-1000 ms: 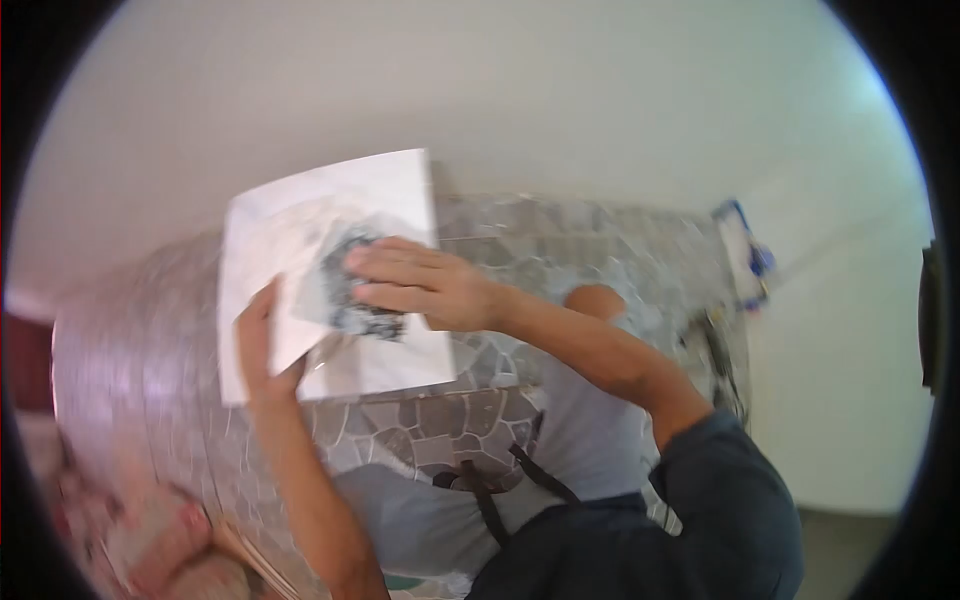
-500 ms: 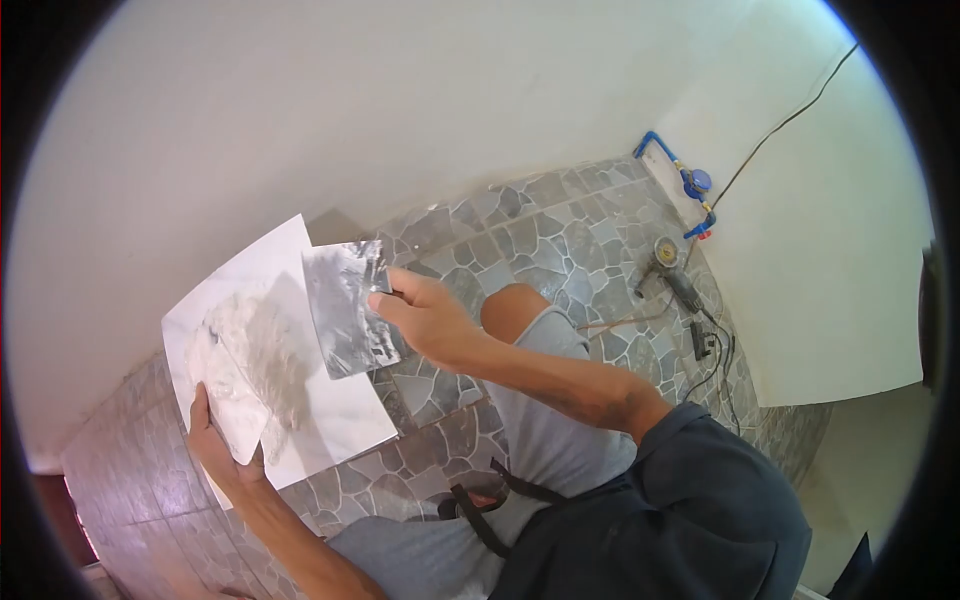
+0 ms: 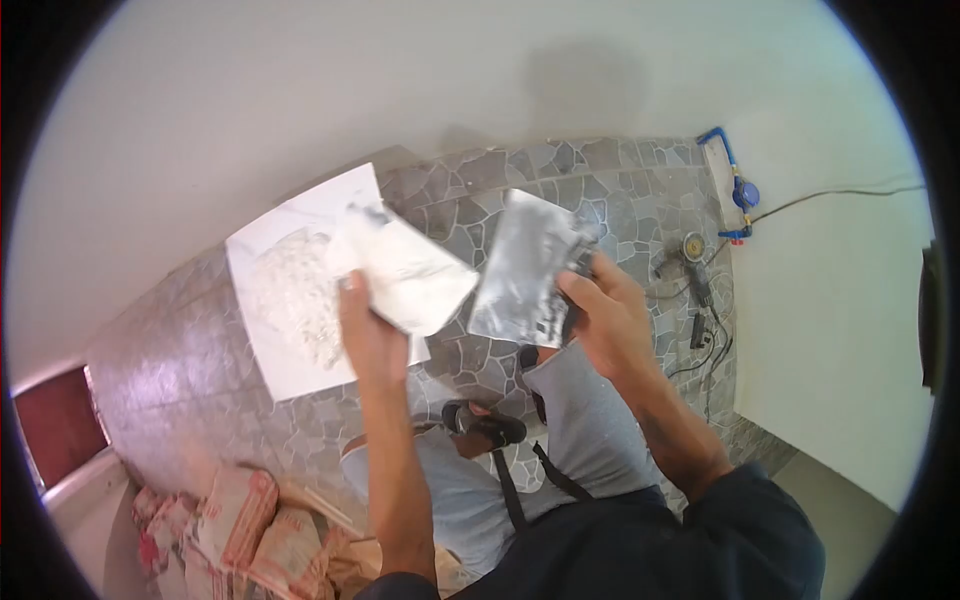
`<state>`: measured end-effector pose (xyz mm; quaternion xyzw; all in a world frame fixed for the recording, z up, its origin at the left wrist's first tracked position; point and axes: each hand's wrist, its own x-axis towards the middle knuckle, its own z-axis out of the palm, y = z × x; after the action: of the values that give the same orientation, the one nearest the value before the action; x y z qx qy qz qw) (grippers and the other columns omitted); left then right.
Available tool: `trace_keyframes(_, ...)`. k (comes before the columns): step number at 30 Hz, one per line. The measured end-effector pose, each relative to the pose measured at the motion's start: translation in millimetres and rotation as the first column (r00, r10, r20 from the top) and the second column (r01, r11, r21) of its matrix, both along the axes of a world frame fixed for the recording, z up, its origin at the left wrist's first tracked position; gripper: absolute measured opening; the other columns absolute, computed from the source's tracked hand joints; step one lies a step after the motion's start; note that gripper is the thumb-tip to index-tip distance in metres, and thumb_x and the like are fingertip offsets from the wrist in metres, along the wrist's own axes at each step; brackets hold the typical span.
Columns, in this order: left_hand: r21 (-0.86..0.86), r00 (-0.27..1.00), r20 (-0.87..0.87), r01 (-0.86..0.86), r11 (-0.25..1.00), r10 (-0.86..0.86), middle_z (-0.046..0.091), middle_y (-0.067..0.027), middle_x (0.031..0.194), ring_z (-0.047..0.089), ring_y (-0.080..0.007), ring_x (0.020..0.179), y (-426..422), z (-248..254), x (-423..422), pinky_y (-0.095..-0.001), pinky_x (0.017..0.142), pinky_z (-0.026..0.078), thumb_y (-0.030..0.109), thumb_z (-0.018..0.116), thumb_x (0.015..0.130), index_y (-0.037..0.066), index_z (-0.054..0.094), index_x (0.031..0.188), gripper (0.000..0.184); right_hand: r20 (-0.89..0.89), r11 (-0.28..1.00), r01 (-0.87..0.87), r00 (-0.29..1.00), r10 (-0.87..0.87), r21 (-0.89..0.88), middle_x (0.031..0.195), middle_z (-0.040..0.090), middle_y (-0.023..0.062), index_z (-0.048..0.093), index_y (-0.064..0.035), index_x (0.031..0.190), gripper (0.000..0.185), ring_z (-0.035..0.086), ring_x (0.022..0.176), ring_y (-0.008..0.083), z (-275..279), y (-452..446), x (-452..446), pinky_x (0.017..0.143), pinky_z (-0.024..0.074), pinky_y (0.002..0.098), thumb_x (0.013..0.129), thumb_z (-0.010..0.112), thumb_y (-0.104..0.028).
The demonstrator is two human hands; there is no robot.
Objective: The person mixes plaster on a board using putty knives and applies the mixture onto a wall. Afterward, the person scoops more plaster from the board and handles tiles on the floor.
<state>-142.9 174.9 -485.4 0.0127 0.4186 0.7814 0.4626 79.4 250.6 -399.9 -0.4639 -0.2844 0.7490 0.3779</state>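
Note:
My left hand (image 3: 375,338) is closed on the edge of a flat scraper plate (image 3: 420,275) coated with white paste. It is tilted above the white board (image 3: 345,385). A heap of crumbly white putty (image 3: 292,290) lies on that board, partly behind the plate. In my right hand (image 3: 612,318) is a wide metal putty knife (image 3: 525,265), its shiny grey blade streaked and pointing left. The fingers wrap round its dark handle. A narrow gap separates the two blades.
Grey stone-patterned tiles (image 3: 430,215) cover the floor up to the white wall (image 3: 300,110). An angle grinder (image 3: 697,270) with its cord lies at the right, near blue pipes with a water meter (image 3: 745,193). Printed sacks (image 3: 240,510) are piled at lower left.
My left hand has lifted the coated plate off the heap and moved right with it. The putty knife in my right hand has also shifted right. The view has turned, bringing the sacks in.

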Motion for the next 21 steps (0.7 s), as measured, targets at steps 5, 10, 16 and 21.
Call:
trace_keyframes(5, 0.027, 0.999, 0.014, 0.029, 0.999, -0.029, 0.048, -0.0123, 0.136, 0.050, -0.0251, 0.124, 39, 155, 59, -0.0428, 0.102, 0.046, 0.017, 0.046, 0.102, 0.001, 0.034, 0.140, 0.044, 0.024, 0.996, 0.066, 0.998, -0.065, -0.065, 0.106, 0.063, 0.0082, 0.054, 0.0031, 0.120, 0.027, 0.063, 0.090, 0.0119, 130, -6, 36, 0.077, 0.0525, 0.0264, 0.093, 0.053, -0.002)
trace_keyframes(10, -0.091, 0.973, -0.230, -0.024, 0.996, 0.002, 0.053, -0.0148, 0.129, 0.056, -0.0203, 0.116, 51, 264, 91, -0.0384, 0.093, 0.051, 0.014, 0.042, 0.101, -0.001, 0.038, 0.138, 0.040, -0.044, 0.971, 0.171, 0.983, -0.181, -0.164, 0.105, 0.062, 0.0094, 0.053, 0.0034, 0.117, 0.025, 0.064, 0.093, 0.0153, 226, -2, 30, 0.079, 0.0533, 0.0298, 0.092, 0.051, 0.000)
trace_keyframes(16, 0.110, 0.326, -0.945, 0.353, 0.929, -0.012, 0.063, -0.0220, 0.118, 0.061, -0.0299, 0.102, 12, 388, 137, -0.0404, 0.086, 0.050, 0.010, 0.044, 0.096, 0.003, 0.051, 0.128, 0.034, -0.385, 0.976, 0.137, 0.902, -0.195, -0.172, 0.106, 0.062, 0.0130, 0.052, 0.0071, 0.114, 0.024, 0.065, 0.094, 0.0210, 367, -16, 100, 0.083, 0.0540, 0.0367, 0.092, 0.049, 0.001)
trace_keyframes(21, 0.208, -0.041, -0.952, 0.641, 0.739, 0.304, 0.063, -0.0223, 0.119, 0.060, -0.0409, 0.104, 3, 462, 150, -0.0464, 0.089, 0.050, 0.009, 0.076, 0.076, 0.007, 0.058, 0.115, 0.044, -0.478, 0.995, 0.033, 0.875, -0.074, -0.094, 0.106, 0.063, 0.0141, 0.054, 0.0070, 0.114, 0.024, 0.066, 0.094, 0.0215, 422, -42, 148, 0.083, 0.0546, 0.0375, 0.092, 0.048, 0.001)
